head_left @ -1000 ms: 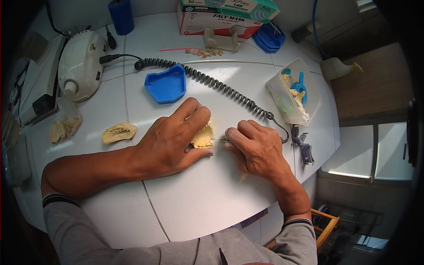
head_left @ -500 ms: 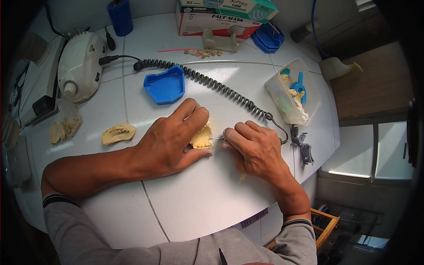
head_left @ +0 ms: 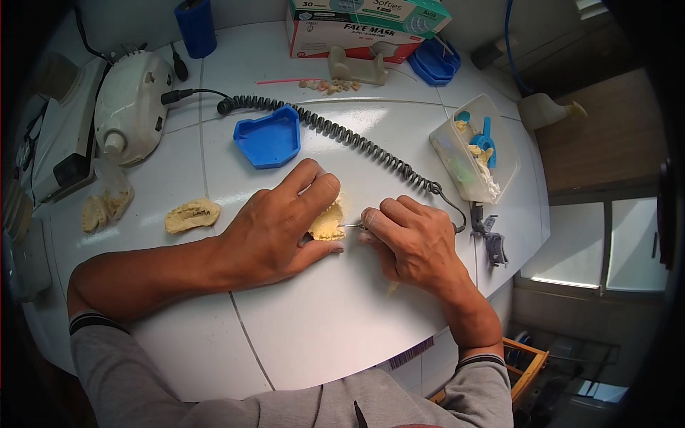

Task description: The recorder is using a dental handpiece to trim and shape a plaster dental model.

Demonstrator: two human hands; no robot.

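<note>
My left hand [head_left: 280, 222] is closed around a yellow plaster dental cast [head_left: 328, 222], pressing it down near the table's middle. Fingers and palm cover the cast's left part. Facing it, my right hand [head_left: 412, 239] grips a handpiece whose thin metal bur [head_left: 350, 226] reaches the cast's right edge. The fist hides most of the handpiece's body. A black coiled cord [head_left: 357, 139] runs from behind my right hand across the table to a white motor control unit [head_left: 133, 107]. Yellow plaster dust lies by the cast and under my right wrist.
Another yellow cast [head_left: 193, 215] lies left of my left hand, with smaller casts [head_left: 93, 214] farther left. Beyond my hands sits a blue tray [head_left: 267, 139]. A clear tub [head_left: 457, 160] with scraps and a grey clamp-like piece [head_left: 494, 250] stand right. Mask boxes [head_left: 342, 39] are behind.
</note>
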